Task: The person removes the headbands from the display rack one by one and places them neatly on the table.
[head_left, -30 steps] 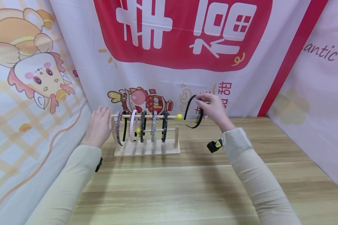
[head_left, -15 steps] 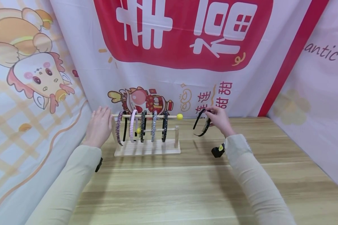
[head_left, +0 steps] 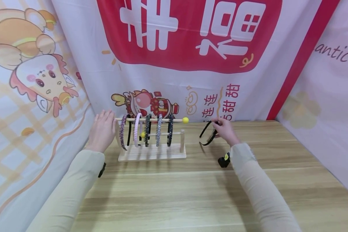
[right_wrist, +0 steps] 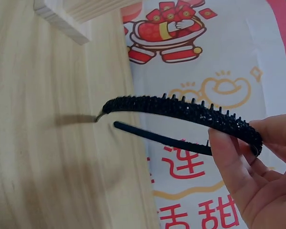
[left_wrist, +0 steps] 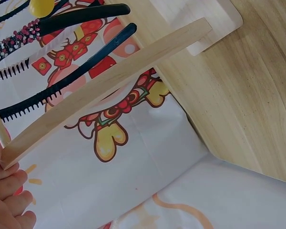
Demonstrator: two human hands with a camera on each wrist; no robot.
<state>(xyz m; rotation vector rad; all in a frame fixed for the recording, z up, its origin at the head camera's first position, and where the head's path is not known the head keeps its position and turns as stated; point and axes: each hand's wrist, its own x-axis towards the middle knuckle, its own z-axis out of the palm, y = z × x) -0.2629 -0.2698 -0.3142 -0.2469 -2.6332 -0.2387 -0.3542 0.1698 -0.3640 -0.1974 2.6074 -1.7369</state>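
Observation:
My right hand (head_left: 224, 130) pinches a black toothed headband (head_left: 211, 137) at its curved top, to the right of the wooden rack (head_left: 152, 157). The right wrist view shows glittery black trim along this headband (right_wrist: 181, 112) and one tip right at its shadow on the table. My left hand (head_left: 102, 132) rests against the rack's left end, fingers straight; in the left wrist view, its fingers (left_wrist: 12, 186) touch the top of the wooden post (left_wrist: 105, 90). Several headbands hang on the upper rod, among them a pink one (head_left: 137, 130) and a silver one (head_left: 158, 130).
A yellow ball (head_left: 185, 120) caps the upper rod, and another yellow ball (head_left: 143, 135) ends the lower rod. The wood-grain table (head_left: 174, 193) meets printed cloth walls (head_left: 84, 74) at the back and sides.
My right hand has moved down and slightly right with the black headband, away from the rod's end and toward the table. The left hand stays at the rack's left end.

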